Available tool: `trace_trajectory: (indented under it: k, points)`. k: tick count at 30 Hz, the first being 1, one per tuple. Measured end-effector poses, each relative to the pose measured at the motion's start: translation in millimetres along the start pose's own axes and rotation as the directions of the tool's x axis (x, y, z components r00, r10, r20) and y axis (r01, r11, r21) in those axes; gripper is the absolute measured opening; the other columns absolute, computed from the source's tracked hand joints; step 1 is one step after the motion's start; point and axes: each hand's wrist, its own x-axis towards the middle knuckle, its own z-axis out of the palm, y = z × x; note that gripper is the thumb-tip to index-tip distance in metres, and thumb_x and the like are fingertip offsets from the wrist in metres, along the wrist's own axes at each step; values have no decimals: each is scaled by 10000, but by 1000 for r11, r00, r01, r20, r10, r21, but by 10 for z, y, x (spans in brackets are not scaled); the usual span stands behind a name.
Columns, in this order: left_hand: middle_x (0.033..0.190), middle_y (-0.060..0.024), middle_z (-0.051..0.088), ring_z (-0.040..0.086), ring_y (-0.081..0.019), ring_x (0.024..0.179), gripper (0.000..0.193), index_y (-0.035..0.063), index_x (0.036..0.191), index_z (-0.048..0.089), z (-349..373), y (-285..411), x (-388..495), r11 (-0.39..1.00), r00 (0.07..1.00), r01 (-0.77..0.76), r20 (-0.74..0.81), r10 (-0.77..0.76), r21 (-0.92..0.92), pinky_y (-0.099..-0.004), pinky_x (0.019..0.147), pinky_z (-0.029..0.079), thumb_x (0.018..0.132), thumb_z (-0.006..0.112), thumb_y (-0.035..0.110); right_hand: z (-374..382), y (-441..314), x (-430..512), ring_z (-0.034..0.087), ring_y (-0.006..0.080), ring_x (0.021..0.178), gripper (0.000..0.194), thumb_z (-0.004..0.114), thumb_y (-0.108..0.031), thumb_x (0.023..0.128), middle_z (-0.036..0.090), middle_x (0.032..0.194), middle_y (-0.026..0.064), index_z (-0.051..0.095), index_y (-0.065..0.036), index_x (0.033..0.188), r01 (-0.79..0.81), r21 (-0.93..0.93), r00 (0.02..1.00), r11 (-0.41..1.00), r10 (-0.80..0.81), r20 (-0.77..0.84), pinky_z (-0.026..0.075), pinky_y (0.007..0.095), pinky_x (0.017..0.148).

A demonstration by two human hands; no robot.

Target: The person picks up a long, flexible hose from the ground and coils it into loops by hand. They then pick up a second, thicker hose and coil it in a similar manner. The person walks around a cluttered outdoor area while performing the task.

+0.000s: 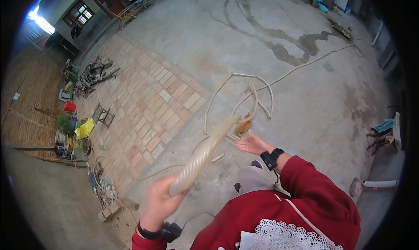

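Note:
My left hand [163, 197] is closed around a pale, ribbed plastic hose [204, 151], close to the camera. The held length slopes up and away from the fist. Loops of the same kind of hose [214, 101] lie on the concrete ahead. Palm showing and fingers extended, my right hand [253, 143] holds nothing. An orange cat [244, 127] is on the ground just beyond its fingers, partly covered by the hose.
A long stretch of hose [304, 65] runs toward the far right. Wet streaks [278, 47] mark the concrete [183, 27]. Brick paving [147, 96] lies to the left, with piled branches [91, 74], a small folding stool [103, 115] and a red bucket [69, 106].

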Motion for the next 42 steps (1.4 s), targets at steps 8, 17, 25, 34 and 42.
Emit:
trace_trajectory:
  k: [8,17,25,34,42]
  points:
    - [540,6,514,493,-103,438,259,-25,840,590,-153,78,-343,913,920,-384,132,368,135,-218,419,377,689,708,150,-82,-53,675,480,292,1021,389,469,-292,876,485,1091,161,411,3,1122,222,378,971,899,-170,-165,392,401,933]
    - [551,-68,541,534,-209,493,272,25,659,607,29,815,-75,989,992,-91,-100,80,-120,-299,492,413,589,720,263,-216,-707,776,490,277,946,337,456,-235,874,475,998,139,405,9,1101,82,390,974,917,9,-226,420,378,881]
    - [508,-16,431,392,-137,413,132,15,717,546,-4,1076,81,861,764,-312,-644,-24,-402,-275,410,309,700,624,120,-520,-1490,1215,499,298,942,296,429,-200,846,470,1061,218,427,43,1015,281,384,941,880,-174,-290,404,368,884]
    - [482,19,411,344,-71,339,501,-50,1047,506,-349,1220,350,901,809,-119,-566,-155,-417,-210,331,278,701,702,255,-1293,-2050,522,476,237,814,307,390,-268,879,438,888,112,362,15,995,598,507,728,621,-157,-668,448,398,848]
    - [481,59,348,266,5,312,620,-105,1143,414,-544,650,734,898,902,-64,-411,-135,-435,-149,290,207,719,702,243,-1802,-2540,-71,484,202,652,205,449,-229,872,455,726,64,397,-30,872,701,444,667,559,-292,-686,488,370,756]
